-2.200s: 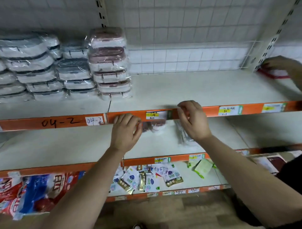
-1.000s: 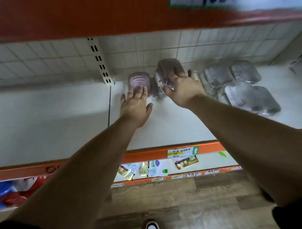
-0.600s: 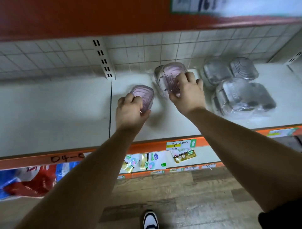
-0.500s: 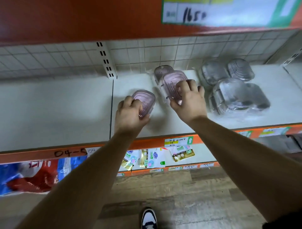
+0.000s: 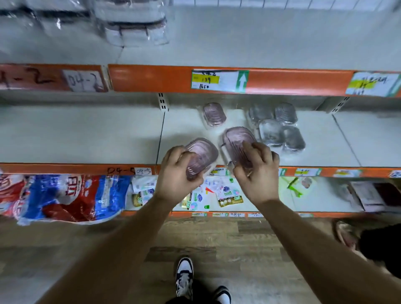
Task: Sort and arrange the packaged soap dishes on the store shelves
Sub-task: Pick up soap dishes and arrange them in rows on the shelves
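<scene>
Shelf (image 5: pixel 86 134) front now: we have drawn two wrapped dishes forward since half a second ago. Blurred stacks (image 5: pixel 134 28) above are cut off. Our left hand (image 5: pixel 175 175) grips one pink soap dish (image 5: pixel 202 153), our right hand (image 5: pixel 258 173) clasps the other pink dish (image 5: pixel 235 140); a third pink dish (image 5: pixel 213 114) lies behind them.

Orange-edged white shelves (image 5: pixel 152 78), white tiled wall (image 5: pixel 282 2) behind, wood-plank floor (image 5: pixel 217 235) below

The upper shelf edge (image 5: pixel 152 78) carries a sticker (image 5: pixel 84 80) "04-2" and a price tag (image 5: pixel 219 80) "139", "1650"; the lower shelf edge (image 5: pixel 65 168), "04-5".
</scene>
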### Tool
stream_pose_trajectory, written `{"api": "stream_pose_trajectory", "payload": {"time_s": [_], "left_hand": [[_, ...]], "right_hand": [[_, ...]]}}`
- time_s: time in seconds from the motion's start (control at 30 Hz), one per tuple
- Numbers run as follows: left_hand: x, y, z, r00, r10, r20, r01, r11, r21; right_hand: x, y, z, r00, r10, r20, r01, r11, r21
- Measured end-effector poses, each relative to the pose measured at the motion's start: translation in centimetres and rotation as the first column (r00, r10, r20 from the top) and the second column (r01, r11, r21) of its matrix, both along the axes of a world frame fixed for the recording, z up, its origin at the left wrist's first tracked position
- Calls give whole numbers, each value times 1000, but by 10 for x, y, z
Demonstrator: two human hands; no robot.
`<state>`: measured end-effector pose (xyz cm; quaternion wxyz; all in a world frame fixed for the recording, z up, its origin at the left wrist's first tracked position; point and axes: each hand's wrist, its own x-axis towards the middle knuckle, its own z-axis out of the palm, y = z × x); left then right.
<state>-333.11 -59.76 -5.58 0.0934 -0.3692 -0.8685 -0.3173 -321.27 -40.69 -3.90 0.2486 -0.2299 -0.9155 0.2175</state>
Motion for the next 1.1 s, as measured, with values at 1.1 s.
{"api": "stream_pose_trajectory", "payload": {"time_s": [1.1], "left_hand": [[-68,-24,231,980,13,-199,-35,994,-105]], "right_hand": [[-55,50,215,996,83,13,-84,982,171]]}}
